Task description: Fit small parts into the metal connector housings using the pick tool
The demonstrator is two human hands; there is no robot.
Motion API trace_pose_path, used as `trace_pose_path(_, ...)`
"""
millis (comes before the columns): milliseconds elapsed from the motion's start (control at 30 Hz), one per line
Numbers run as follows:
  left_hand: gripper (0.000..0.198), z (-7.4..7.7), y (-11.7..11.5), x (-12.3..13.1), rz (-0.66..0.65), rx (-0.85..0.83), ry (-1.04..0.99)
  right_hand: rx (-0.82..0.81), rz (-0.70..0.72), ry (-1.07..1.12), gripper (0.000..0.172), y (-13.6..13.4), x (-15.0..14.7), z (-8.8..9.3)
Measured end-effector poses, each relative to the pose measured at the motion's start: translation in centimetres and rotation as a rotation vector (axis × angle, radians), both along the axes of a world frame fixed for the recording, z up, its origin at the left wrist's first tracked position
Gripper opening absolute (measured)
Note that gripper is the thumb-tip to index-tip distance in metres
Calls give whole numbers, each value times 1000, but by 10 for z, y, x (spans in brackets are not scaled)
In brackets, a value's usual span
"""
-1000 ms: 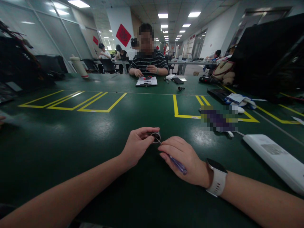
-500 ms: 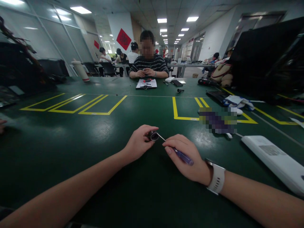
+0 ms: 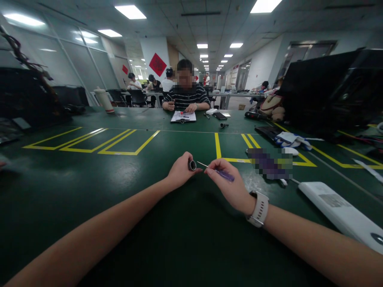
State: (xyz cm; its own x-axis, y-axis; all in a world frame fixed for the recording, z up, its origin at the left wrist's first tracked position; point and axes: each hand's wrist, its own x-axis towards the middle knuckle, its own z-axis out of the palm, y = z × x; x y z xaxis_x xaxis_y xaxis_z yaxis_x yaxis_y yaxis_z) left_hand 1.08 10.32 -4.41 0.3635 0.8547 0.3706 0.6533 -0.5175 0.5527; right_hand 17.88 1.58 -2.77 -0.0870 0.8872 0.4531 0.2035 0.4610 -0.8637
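One hollow cylinder [image 3: 192, 165], screwdriver [image 3: 225, 175] just outside.

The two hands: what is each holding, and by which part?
Left hand: a small dark tube, by its outer side. Right hand: a purple-handled screwdriver, near where shaft meets handle.

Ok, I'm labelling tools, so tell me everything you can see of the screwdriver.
The screwdriver has a purple, seemingly translucent plastic handle and a thin, shiny, metal-looking shaft. The right hand holds it over the green table, slanted, its shaft pointing toward the open end of the dark tubular part in the left hand, apparently not touching it. The tip's shape is too small to tell.
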Motion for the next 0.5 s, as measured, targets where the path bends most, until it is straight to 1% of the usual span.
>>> trace_pose_path(100,29,-3,2,0,-5,-55,0,-48,50,71,12,8,-1,-6)
trace_pose_path(200,18,-4,2,-2,-37,-31,52,-134,85,111,13,9,-2,-11)
trace_pose_path(233,18,-4,2,-3,-44,-16,64,-158,98,125,13,8,-2,-11)
trace_pose_path(367,22,-6,1,-3,-73,58,60,-201,155,170,14,5,-1,-9)
trace_pose_path(500,20,-8,2,-4,-121,95,9,-205,171,133,13,3,-2,-7)
